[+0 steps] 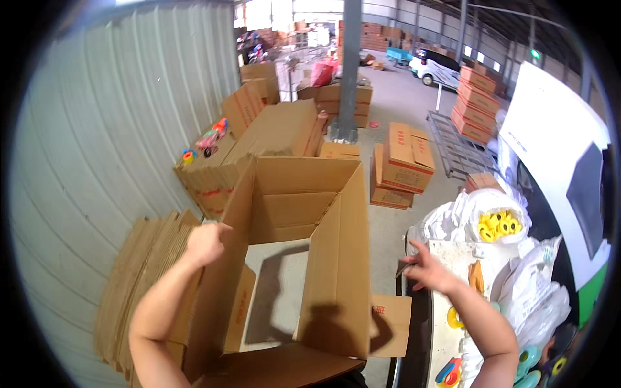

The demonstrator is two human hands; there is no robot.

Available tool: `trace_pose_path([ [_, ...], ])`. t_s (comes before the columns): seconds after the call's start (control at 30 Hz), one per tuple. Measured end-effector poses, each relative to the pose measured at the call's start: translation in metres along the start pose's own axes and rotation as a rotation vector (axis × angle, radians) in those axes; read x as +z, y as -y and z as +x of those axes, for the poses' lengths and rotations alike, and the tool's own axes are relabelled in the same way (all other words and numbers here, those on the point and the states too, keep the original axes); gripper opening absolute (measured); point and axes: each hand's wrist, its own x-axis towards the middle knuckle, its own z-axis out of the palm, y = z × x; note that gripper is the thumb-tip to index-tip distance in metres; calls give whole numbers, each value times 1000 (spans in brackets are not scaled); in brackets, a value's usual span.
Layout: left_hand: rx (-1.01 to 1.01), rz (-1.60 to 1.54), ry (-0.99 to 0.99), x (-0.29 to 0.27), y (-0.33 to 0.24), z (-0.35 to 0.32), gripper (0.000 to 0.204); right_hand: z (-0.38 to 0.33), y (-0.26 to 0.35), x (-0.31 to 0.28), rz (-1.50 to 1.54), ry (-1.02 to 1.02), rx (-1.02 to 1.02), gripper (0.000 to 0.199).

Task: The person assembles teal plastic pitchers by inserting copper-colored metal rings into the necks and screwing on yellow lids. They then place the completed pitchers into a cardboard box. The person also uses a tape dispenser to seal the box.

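Nearest the lens, two bare forearms rise from the lower edge. On the left, the left hand (206, 244) is curled shut over the top edge of the left wall of a big open cardboard box (304, 258), gripping it. On the right, the right hand (427, 268) hangs with fingers loosely spread above the near edge of a white counter (453, 258), holding nothing that can be made out. The box stands upright between the two hands, flaps up, and looks empty: only its pale bottom and shadows show inside, so it seems set up but not yet filled or closed. Right of the counter, a white sack (475, 207) lies open with yellow ring-shaped plastic parts (498, 225) in it, and more white bags (540, 284) crowd near it. Left of the box, flattened cartons (139, 271) lean against a corrugated wall (116, 129). Farther off stand closed boxes (401, 165) on the concrete floor (401, 97).
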Motion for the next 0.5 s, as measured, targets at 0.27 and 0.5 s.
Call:
trace_pose_path([
  [0.27,337,132,94,32,-157,30,46,-41,-180,73,-125,-332,215,47],
  [0.5,124,113,169,-12,-172,75,59,-109,-77,-89,-239,-208,250,27],
])
